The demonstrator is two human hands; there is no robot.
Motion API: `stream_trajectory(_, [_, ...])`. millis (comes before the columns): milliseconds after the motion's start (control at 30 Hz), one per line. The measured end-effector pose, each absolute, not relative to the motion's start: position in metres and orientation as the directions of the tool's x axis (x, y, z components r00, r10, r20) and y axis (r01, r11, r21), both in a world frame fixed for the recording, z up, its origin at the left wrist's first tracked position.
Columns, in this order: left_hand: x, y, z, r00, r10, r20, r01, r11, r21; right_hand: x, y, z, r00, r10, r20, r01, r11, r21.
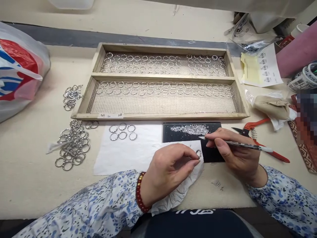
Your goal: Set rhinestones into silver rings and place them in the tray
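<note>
Between thumb and index finger, my left hand [170, 165] pinches a small silver ring [198, 154], above a sheet of white tissue. My right hand [237, 153] grips a slim white pen-like tool [244, 144] with dark markings. Its pale pointed tip is over a black ridged tray [184, 136], where many tiny shiny stones [192, 129] lie spread along the upper part. Several silver rings [122, 135] rest in two short rows on white paper [104, 162], left of my left hand. A heap of rings [74, 148] lies farther left.
A divided wooden frame [160, 115] with mesh holds rows of rings behind my hands. Red-handled pliers [257, 127] lie right of the black tray. A plastic bag [22, 72] stands at left; a label sheet [268, 67] and a fabric bundle [272, 104] lie at right.
</note>
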State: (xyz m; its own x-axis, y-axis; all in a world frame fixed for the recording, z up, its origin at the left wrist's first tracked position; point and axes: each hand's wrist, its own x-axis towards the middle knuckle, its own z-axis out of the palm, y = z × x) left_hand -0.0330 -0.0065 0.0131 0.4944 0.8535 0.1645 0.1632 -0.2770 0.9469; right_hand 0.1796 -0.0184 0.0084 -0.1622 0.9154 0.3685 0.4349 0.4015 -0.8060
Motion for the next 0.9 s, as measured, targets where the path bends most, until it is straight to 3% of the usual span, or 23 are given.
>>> stream_trajectory(267, [-0.032,-0.01,0.007,0.579,0.8,0.155,0.166,-0.302,0.939,0.173,-0.016,0.008,-0.224,0.905,0.361,0.473,0.425,-0.772])
stream_trajectory(500, [-0.032,-0.011,0.004,0.588,0.783,0.203,0.126,-0.336,0.933,0.183,-0.014,0.0,-0.497,0.81,0.313,0.61,0.582,-0.538])
stream_trajectory(733, [-0.03,-0.01,0.005,0.587,0.777,0.226,0.124,-0.362,0.924,0.176,-0.01,0.001,-0.552,0.754,0.356,0.648,0.657,-0.385])
stream_trajectory(900, [-0.03,-0.009,0.004,0.591,0.775,0.224,0.123,-0.361,0.924,0.177,-0.009,0.003,-0.522,0.777,0.352,0.666,0.629,-0.4])
